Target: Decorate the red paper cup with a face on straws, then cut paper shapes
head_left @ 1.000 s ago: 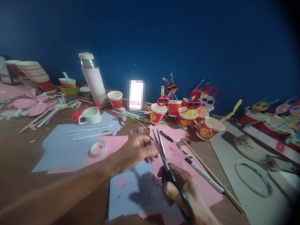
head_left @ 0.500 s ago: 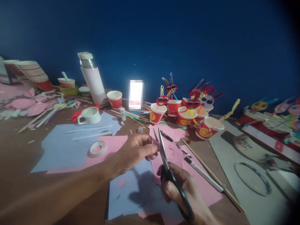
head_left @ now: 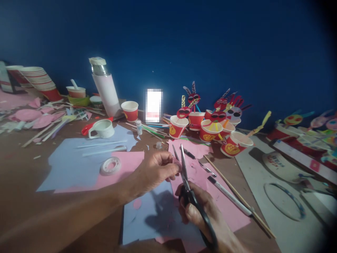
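Note:
My right hand is wrapped round the black handles of a pair of scissors, whose blades point away from me and stand slightly apart. Just left of the blades, my left hand pinches a small piece of pink paper, mostly hidden by the fingers. Pink paper sheets and a blue paper sheet lie beneath my hands. A white-barrelled marker, thin black pens and a wooden stick rest to the right of the scissors.
Behind my hands stand red paper cups bearing paper bug figures. Back left are a white flask, stacked cups and paper scraps. A tape roll lies left of my left hand. A grey board covers the right side.
The scissor blades have spread a little wider. Both hands stay in nearly the same place, and the whole view has shifted slightly.

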Action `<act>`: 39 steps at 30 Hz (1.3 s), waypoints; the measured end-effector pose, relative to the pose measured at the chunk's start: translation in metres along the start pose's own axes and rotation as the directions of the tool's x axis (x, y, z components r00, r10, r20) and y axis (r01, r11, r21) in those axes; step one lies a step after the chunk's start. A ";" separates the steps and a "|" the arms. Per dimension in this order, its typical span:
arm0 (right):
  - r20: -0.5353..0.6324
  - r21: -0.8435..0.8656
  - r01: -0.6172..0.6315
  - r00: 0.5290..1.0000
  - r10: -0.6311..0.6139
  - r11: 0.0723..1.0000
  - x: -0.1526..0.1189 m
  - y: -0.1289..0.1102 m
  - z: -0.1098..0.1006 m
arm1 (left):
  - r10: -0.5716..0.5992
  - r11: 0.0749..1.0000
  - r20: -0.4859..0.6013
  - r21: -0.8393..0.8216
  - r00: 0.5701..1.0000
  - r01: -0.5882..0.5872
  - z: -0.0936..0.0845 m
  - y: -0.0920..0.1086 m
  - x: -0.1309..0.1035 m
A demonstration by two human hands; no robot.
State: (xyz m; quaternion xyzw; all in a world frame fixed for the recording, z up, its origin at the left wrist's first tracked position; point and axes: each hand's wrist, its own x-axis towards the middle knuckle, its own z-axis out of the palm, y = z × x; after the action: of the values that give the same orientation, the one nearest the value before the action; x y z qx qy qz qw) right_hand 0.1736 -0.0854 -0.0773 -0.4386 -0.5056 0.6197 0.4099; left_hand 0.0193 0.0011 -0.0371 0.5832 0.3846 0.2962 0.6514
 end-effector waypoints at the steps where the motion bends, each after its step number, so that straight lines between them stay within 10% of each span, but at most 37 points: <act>1: 0.000 0.003 0.004 1.000 -0.004 1.000 0.000 0.000 0.000 | 0.004 1.000 0.006 -0.001 1.000 -0.004 0.000 -0.001 0.000; 39: -0.085 -0.019 0.027 0.996 -0.029 0.999 0.001 -0.001 -0.001 | -0.018 0.993 0.058 -0.112 0.998 0.024 0.006 0.000 -0.006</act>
State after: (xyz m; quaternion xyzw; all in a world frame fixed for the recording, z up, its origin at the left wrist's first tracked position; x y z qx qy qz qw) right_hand 0.1741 -0.0843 -0.0769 -0.4613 -0.4992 0.5900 0.4359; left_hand 0.0211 -0.0067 -0.0361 0.5496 0.3546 0.2939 0.6970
